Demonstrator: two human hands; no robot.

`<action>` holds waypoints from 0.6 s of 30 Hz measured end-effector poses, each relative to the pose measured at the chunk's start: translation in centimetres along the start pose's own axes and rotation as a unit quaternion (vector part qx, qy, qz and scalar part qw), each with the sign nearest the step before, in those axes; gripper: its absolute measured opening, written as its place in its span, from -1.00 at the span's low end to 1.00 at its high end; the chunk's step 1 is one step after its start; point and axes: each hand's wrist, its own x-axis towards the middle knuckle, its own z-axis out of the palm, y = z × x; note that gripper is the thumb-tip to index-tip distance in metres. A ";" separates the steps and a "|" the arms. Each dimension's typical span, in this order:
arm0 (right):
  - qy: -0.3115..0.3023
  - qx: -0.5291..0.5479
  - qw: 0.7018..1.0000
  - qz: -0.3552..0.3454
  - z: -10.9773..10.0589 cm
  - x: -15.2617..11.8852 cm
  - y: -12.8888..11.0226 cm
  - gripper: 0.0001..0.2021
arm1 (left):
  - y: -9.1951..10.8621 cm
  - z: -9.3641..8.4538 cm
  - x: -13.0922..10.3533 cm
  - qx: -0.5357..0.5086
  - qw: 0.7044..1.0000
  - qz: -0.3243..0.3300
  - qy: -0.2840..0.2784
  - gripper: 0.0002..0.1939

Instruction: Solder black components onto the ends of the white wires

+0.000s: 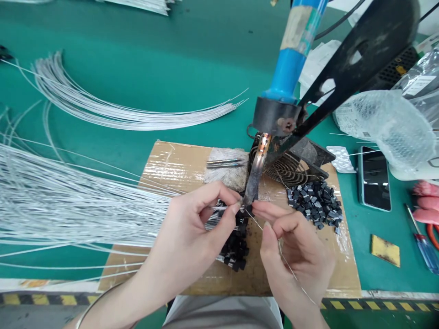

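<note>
Under the tip of a soldering iron, my left hand is closed in a pinch on the end of a white wire. My right hand pinches a thin solder wire, which runs from the iron's tip down across the palm. Its other fingers reach close to the tip. The iron has a blue handle and is fixed in a black metal bracket. Black connectors on wire ends lie just beneath my left hand. The joint at the tip is too small to make out.
A cardboard sheet lies under the work, with a fan and loose black connectors on it. White wire bundles spread left. A phone, yellow sponge, screwdriver and plastic bags lie right.
</note>
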 end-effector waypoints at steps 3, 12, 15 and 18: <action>0.007 0.008 1.000 0.009 0.1 -0.1 -0.1 -0.80 | 0.0 0.0 0.0 0.000 1.000 0.000 -0.001 -0.83; -0.008 0.002 1.000 -0.012 -0.2 0.0 0.2 -0.80 | 0.1 0.2 0.0 -0.006 1.000 -0.003 0.000 -0.83; -0.009 0.005 1.000 -0.008 -0.1 0.0 0.2 -0.80 | 0.1 0.1 0.0 0.003 1.000 -0.003 0.005 -0.82; -0.008 0.009 1.000 -0.001 0.0 -0.1 0.2 -0.80 | 0.0 0.0 -0.1 0.013 1.000 -0.001 0.008 -0.82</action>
